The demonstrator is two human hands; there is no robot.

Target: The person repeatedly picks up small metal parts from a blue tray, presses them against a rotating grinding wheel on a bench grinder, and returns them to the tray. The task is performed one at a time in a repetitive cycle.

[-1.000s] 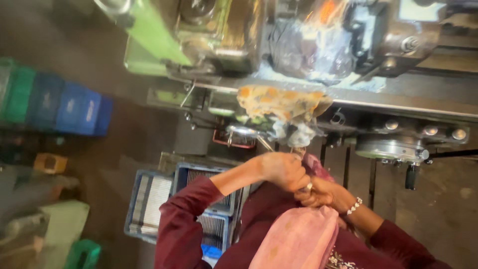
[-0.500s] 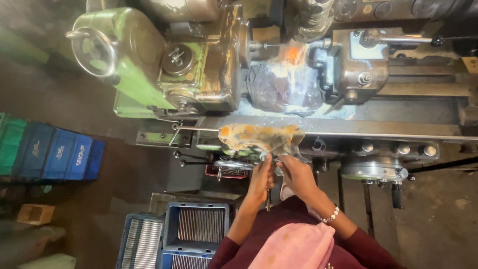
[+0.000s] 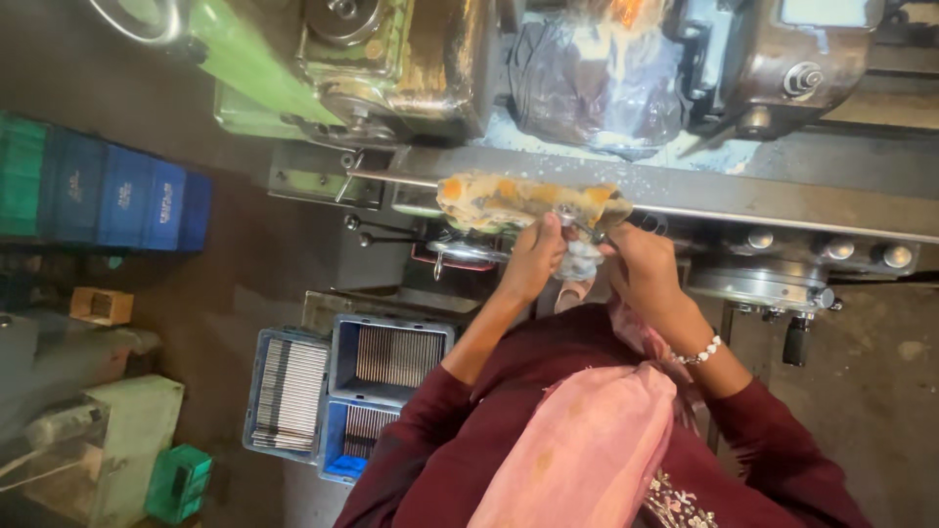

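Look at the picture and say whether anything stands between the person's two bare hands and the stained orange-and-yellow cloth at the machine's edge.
Nothing visible does. The left hand and the right hand both touch the stained orange-and-yellow cloth, which lies along the grey metal machine bed. A pale crumpled rag is bunched between the hands, below the cloth.

lathe ahead — crates left, floor right

- Your left hand and right hand grip a rag: soft stained cloth, matt, crumpled.
- The lathe before you is painted metal, greasy, with a dull shine.
- The wrap on it is glossy, wrinkled plastic.
- The crates below are matt blue plastic.
- Your scarf is smooth pink cloth.
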